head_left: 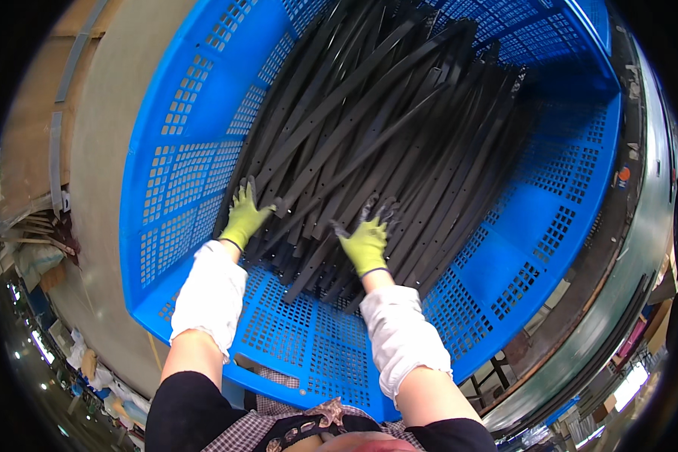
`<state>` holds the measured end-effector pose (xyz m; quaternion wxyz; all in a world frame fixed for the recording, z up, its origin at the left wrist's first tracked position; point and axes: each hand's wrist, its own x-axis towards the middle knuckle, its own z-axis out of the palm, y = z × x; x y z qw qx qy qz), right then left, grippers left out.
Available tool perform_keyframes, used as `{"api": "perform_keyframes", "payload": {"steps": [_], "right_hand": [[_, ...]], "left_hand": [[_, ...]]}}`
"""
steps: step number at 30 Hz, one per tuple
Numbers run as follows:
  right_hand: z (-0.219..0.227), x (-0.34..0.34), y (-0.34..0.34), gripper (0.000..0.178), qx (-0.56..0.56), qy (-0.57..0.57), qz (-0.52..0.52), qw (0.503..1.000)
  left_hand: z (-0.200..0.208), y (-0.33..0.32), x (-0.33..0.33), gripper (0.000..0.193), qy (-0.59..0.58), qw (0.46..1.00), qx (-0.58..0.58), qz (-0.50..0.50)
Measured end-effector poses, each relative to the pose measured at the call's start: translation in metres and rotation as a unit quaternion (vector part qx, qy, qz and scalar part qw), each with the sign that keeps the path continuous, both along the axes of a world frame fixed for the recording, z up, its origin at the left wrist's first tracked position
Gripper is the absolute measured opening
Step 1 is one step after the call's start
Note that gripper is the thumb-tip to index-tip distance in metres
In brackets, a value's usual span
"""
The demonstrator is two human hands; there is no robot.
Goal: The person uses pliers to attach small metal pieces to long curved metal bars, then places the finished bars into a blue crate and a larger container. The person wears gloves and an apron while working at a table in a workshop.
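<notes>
A big blue perforated plastic basket (pixel 554 267) holds a heap of long, thin dark metal strips (pixel 339 151), several with small holes. Both my hands wear yellow-green gloves with dark fingertips. At the left edge of the heap is my left hand (pixel 246 216), open, its fingers apart and its thumb beside the end of one strip. My right hand (pixel 367 239) is spread over the near middle of the heap, open, with dark fingertips against the dark strips. Whether either hand presses on the strips, I cannot tell. White sleeve covers wrap both forearms.
A pale flat surface (pixel 102 166) runs along the basket's left, with brown cardboard (pixel 34 113) beyond it. To the right lies a long greenish surface (pixel 618 331) with a dark edge. The basket's walls rise around the strips.
</notes>
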<state>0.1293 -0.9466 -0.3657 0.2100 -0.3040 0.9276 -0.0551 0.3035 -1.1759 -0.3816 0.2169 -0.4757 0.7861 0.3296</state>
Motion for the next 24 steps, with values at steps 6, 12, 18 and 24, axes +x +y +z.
{"api": "perform_keyframes", "payload": {"steps": [6,12,18,24], "right_hand": [[-0.021,0.016,-0.029,0.111,0.116,-0.196,0.011,0.974],[0.025,-0.013,-0.021,0.097,0.081,-0.201,0.053,0.975],[0.076,0.010,0.035,0.077,-0.059,-0.165,-0.047,0.983],[0.221,0.038,0.105,0.066,-0.249,-0.147,-0.079,0.954]], "left_hand": [[-0.003,0.086,-0.009,0.113,-0.071,0.983,-0.106,-0.131],[-0.008,0.099,0.002,0.091,-0.116,0.992,-0.046,-0.033],[0.052,0.114,0.012,0.082,-0.046,0.999,-0.004,-0.017],[0.127,0.166,0.033,0.048,0.094,0.967,0.197,-0.135]]}}
